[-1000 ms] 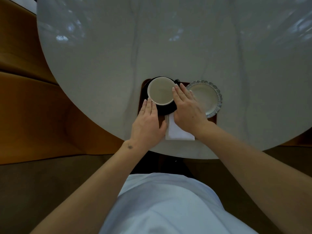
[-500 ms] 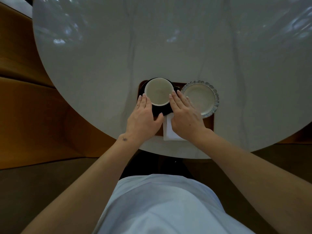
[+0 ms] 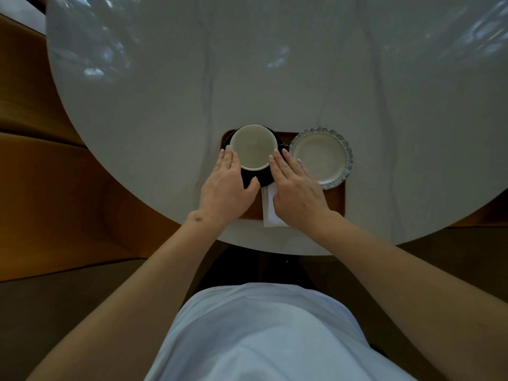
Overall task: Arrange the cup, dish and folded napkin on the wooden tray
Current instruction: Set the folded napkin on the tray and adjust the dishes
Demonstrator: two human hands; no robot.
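Observation:
A white cup (image 3: 253, 147) stands on a black saucer (image 3: 259, 178) at the left end of the wooden tray (image 3: 336, 198). A pale dish (image 3: 321, 157) with a scalloped rim sits on the tray's right end. A folded white napkin (image 3: 268, 207) lies between my hands and overhangs the tray's near edge. My left hand (image 3: 228, 188) rests flat against the saucer's left side, its thumb on the saucer's near rim. My right hand (image 3: 297, 192) lies flat over the saucer's right side and part of the napkin. Neither hand visibly grips anything.
The tray sits near the front edge of a round white marble table (image 3: 275, 78). A curved wooden bench (image 3: 41, 174) runs along the left. My body in a light shirt is below the table edge.
Both hands have slid a little forward along the saucer's sides. The cup and saucer have shifted slightly left on the tray, away from the dish.

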